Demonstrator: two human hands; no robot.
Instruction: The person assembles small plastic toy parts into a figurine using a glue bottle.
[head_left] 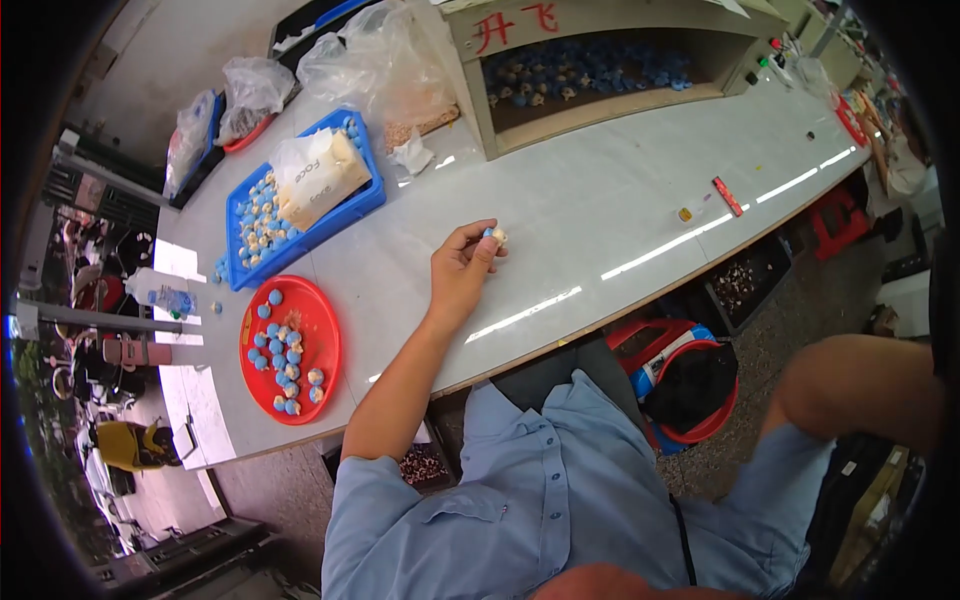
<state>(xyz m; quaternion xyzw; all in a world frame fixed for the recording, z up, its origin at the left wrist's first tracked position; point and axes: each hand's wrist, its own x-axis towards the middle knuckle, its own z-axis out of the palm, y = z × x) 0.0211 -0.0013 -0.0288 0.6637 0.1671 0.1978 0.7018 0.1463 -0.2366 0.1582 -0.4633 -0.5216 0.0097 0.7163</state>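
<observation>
My left hand (463, 268) is raised over the middle of the grey-white table (430, 355). Its thumb and fingers pinch a small round blue-and-cream piece (500, 236), partly covered by the fingertips. My right arm (860, 385) bends away at the right, and the hand at its end is outside the picture. Left of my left forearm, a red oval tray (325, 345) carries several similar blue-and-cream pieces (277, 346). Beyond it, a blue plastic basket (300, 243) contains many more, with a cream printed paper packet (325, 180) lying across them.
A wooden box shelf (478, 115) full of blue pieces stands at the back. Plastic bags (375, 60) lie at the far left, a clear bottle (170, 298) on the left edge. A red strip (727, 197) and small yellow item (685, 214) rest at right. A red bucket (728, 400) sits below.
</observation>
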